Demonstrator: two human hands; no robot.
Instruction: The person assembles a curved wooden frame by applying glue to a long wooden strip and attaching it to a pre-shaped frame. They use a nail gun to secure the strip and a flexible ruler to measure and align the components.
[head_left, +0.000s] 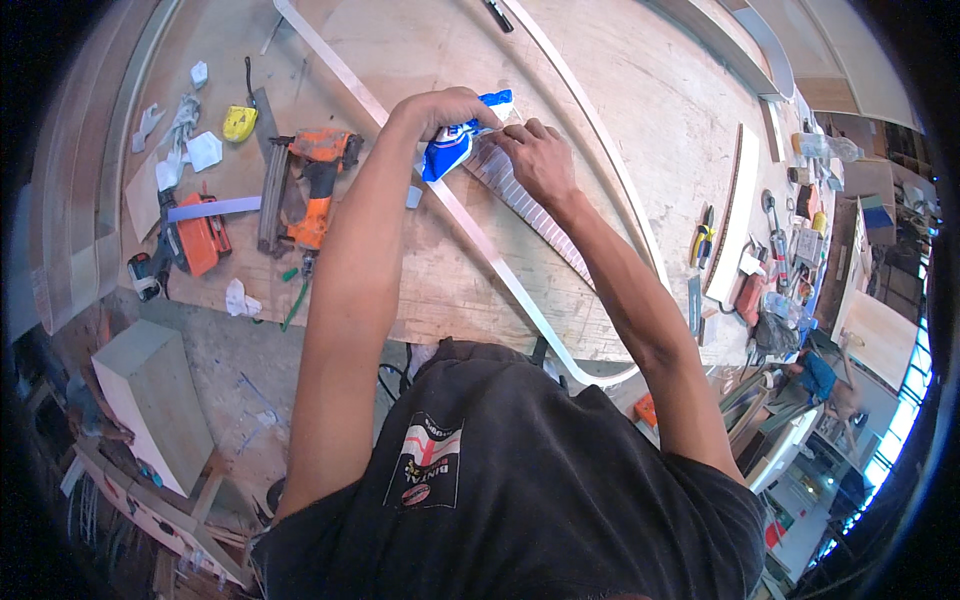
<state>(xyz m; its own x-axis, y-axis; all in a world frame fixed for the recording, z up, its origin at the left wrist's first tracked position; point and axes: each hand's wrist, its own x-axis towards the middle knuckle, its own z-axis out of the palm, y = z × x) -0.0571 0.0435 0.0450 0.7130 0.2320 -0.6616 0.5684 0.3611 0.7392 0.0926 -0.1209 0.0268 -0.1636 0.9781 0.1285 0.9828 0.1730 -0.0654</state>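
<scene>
My left hand (447,110) is closed on a crinkled blue and white plastic packet (447,155), held above the workbench. Close beside it, the fingers of my right hand (540,160) are bent and pinched together at the packet's right side; what is between them is too small to make out. Beneath my right hand and wrist runs a long strip with light crosswise stripes (522,200). A pale, narrow curved strip (480,245) passes under the packet and my left wrist, lying along the bench.
Left on the workbench (430,310) lie an orange nail gun (317,190), an orange and black tool (203,243), a yellow tape measure (240,123) and crumpled white scraps (204,151). Pliers (703,238) and a pale board (733,215) lie right. A person (830,380) is beyond.
</scene>
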